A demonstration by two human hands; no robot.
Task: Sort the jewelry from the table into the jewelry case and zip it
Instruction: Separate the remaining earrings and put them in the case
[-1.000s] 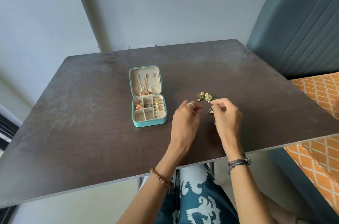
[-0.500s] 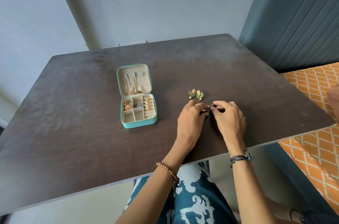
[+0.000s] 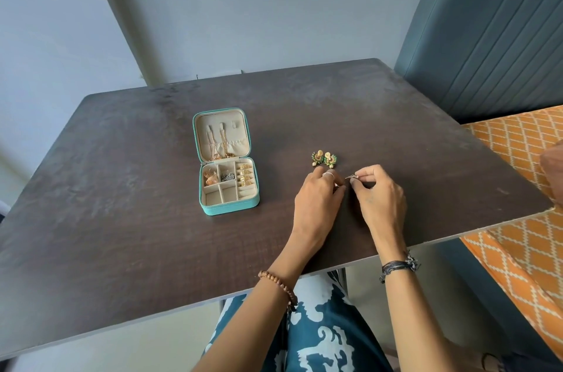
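Note:
A teal jewelry case lies open on the dark table, its lid holding gold chains and its compartments holding gold earrings and rings. A pair of green-and-gold earrings lies on the table right of the case. Just in front of them, my right hand pinches a small dark silvery earring between thumb and forefinger. My left hand, with a ring on one finger, rests on the table beside it, its curled fingertips meeting the right hand's. Whether the left fingers hold anything is hidden.
A grey-blue padded chair back stands behind the table's right corner. An orange patterned cloth lies along the table's right edge. A pale wall rises behind the table.
My right hand has come down from the green-and-gold earrings to the small dark earring and now pinches it. The left hand has stayed close beside it. The camera view shifted slightly.

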